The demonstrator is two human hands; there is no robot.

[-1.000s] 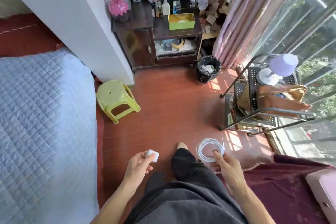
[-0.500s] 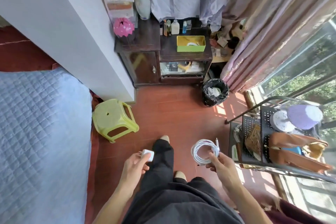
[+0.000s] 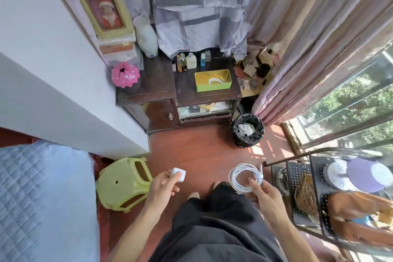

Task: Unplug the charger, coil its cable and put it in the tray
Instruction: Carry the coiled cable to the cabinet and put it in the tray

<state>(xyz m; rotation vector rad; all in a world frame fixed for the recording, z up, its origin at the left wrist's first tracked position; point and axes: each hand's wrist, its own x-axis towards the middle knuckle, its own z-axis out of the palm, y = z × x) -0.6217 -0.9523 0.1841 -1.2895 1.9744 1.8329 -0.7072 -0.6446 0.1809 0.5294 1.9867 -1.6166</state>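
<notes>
A person stands on a red floor [image 3: 197,151] in a crowded bedroom corner, dark trousers and one foot showing between the hands. At far centre, a dark cabinet [image 3: 161,100] carries bottles, a pale vase [image 3: 146,38], a pink lamp [image 3: 125,75] and a green tray [image 3: 213,86] that already holds a coil of white cord. A black bin [image 3: 247,130] sits on the floor just right of the cabinet, below long curtains [image 3: 308,38]. A green stool [image 3: 122,183] stands at near left, beside a blue quilt [image 3: 42,198] and a white wall. At near right a black metal rack [image 3: 302,185], loaded with bags and a purple-shaded lamp, stands against the window. The floor between the person and the cabinet is open, with the stool and bin off to either side.

The left hand [image 3: 161,187] pinches the white charger [image 3: 178,174] in its fingertips, prongs pointing left. The right hand [image 3: 266,195] grips the coiled white cable [image 3: 244,178] at the loop's near right edge, one connector end sticking up beside the rack. Charger and cable are apart, each held low in front of the body, well short of the tray.
</notes>
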